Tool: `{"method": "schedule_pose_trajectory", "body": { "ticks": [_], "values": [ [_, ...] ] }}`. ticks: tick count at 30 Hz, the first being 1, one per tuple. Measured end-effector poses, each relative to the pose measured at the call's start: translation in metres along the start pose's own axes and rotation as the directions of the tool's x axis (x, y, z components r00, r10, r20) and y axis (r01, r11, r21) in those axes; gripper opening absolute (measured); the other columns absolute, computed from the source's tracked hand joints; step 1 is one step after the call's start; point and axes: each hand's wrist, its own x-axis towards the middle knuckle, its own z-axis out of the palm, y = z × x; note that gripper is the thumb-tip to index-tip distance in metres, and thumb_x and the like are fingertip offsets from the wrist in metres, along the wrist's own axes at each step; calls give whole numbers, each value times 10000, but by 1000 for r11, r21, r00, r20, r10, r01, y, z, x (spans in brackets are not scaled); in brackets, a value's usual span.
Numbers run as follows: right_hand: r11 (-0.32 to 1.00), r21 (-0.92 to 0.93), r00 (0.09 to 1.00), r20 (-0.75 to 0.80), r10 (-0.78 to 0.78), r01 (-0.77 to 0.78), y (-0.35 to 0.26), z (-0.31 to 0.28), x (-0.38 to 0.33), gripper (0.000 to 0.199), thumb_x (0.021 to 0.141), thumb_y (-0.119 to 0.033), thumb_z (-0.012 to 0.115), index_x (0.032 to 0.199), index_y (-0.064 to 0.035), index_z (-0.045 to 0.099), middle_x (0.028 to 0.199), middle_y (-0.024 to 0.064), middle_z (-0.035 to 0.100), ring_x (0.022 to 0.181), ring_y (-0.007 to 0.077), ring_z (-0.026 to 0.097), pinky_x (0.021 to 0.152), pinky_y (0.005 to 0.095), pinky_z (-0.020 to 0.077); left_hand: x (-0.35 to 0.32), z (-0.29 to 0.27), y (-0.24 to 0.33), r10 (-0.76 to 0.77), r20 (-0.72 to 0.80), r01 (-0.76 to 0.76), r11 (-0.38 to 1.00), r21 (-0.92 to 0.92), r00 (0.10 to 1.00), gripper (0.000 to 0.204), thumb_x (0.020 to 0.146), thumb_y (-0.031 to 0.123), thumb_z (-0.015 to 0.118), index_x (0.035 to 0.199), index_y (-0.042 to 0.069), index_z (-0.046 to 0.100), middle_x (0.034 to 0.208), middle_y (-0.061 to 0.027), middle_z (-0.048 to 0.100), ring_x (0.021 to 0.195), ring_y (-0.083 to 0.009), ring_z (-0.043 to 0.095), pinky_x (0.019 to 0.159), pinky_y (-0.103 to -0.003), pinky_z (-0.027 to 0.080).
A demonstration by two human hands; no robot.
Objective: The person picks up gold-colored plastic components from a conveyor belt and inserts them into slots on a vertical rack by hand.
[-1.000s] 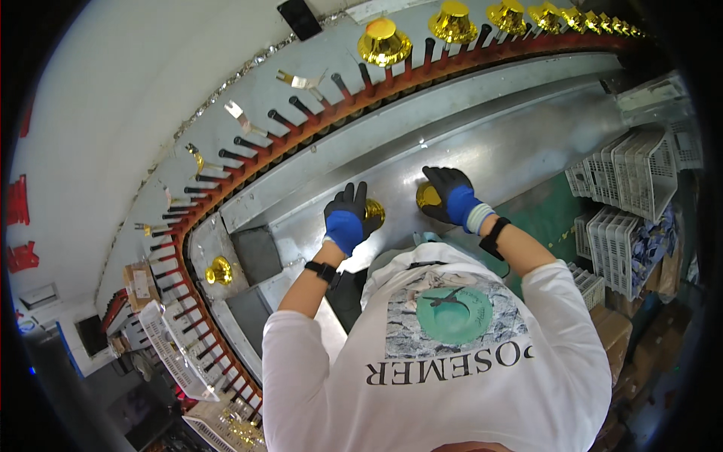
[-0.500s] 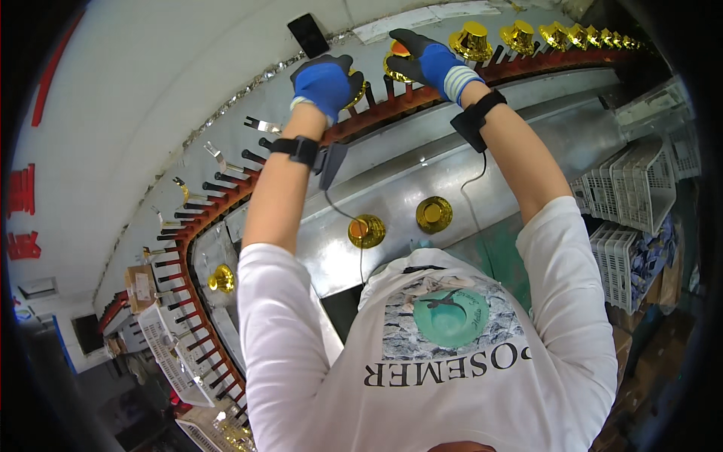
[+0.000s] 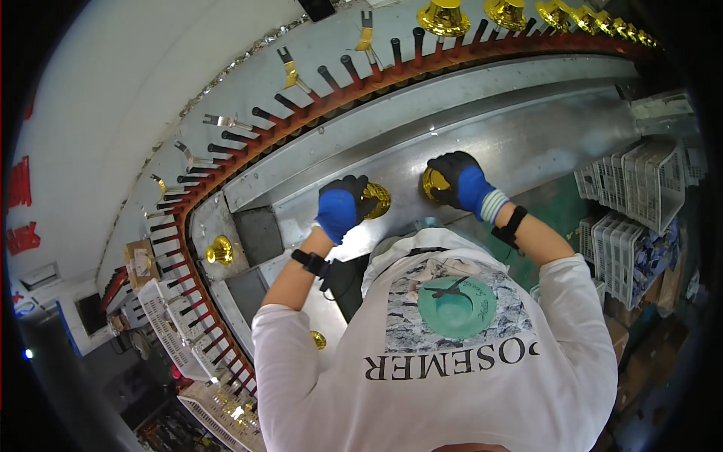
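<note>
"What have those gloved hands got?"

"Gold, the pair of them. The left hand (image 3: 343,206) has its fingers curled round the side of the left gold cup (image 3: 380,201), and the right hand (image 3: 461,181) grasps the right gold cup (image 3: 434,184), fingers bent over it."

"Where are those two, exactly?"

"At the long metal bench (image 3: 527,143), side by side with a gap between. I can't tell from here whether each is a single cup or a nested few."

"And the containers?"

"Off to the right there's a stack of white lattice crates (image 3: 631,177). Below it sits a lower crate (image 3: 608,256), with crumpled blue stuff (image 3: 657,250) at its open side. Inside it or just behind, I couldn't say."

"On the left?"

"A long white crate (image 3: 167,330) beside the curved conveyor (image 3: 322,105); I can't make out its contents. Down at the bottom edge, a white tray (image 3: 199,413) has shiny gold pieces (image 3: 239,412) in it. The cardboard box (image 3: 139,262) stands just beyond the long crate, and its inside is hidden from me."

"Any more cups about?"

"A row of gold cups (image 3: 444,19) runs along the conveyor, near some bare metal clips (image 3: 365,34). One loose cup (image 3: 219,250) is left of the bench."
</note>
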Motion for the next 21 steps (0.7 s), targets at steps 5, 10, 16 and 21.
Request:
{"method": "schedule_pose_trajectory", "body": {
  "ticks": [5,10,16,21],
  "values": [
    [994,-92,997,-48,54,-58,6,43,-20,514,768,-303,856,1217,-141,666,1208,125,716,1096,339,681,1005,474,521,8,46,0,-186,84,168,968,184,979,579,867,442,774,1287,63,650,961,-177,726,805,-398,718,703,-526,562],
    [989,-20,989,0,146,-146,11,34,-37,720,766,-319,851,1406,-123,585,1335,162,671,1188,368,647,1069,503,486,2,23,16,-91,-37,95,987,127,995,742,857,472,797,1433,62,571,1227,-234,666,995,-403,713,762,-520,578],
    [952,-296,918,-394,-44,-81,15,-98,63,849,858,-495,821,1552,-119,508,1576,194,503,1465,427,450,1203,547,377,87,-131,64,170,-407,-132,984,120,898,709,885,372,824,1435,-2,576,1308,-274,667,1082,-454,712,893,-507,591],
    [915,-342,788,-614,-44,-215,54,-187,198,692,905,-452,758,1437,-35,611,1395,262,649,1267,440,625,1114,494,485,220,-187,42,251,-448,-133,951,280,858,680,911,453,806,1430,59,610,1295,-258,687,1076,-429,723,875,-496,595]
  ]
}}
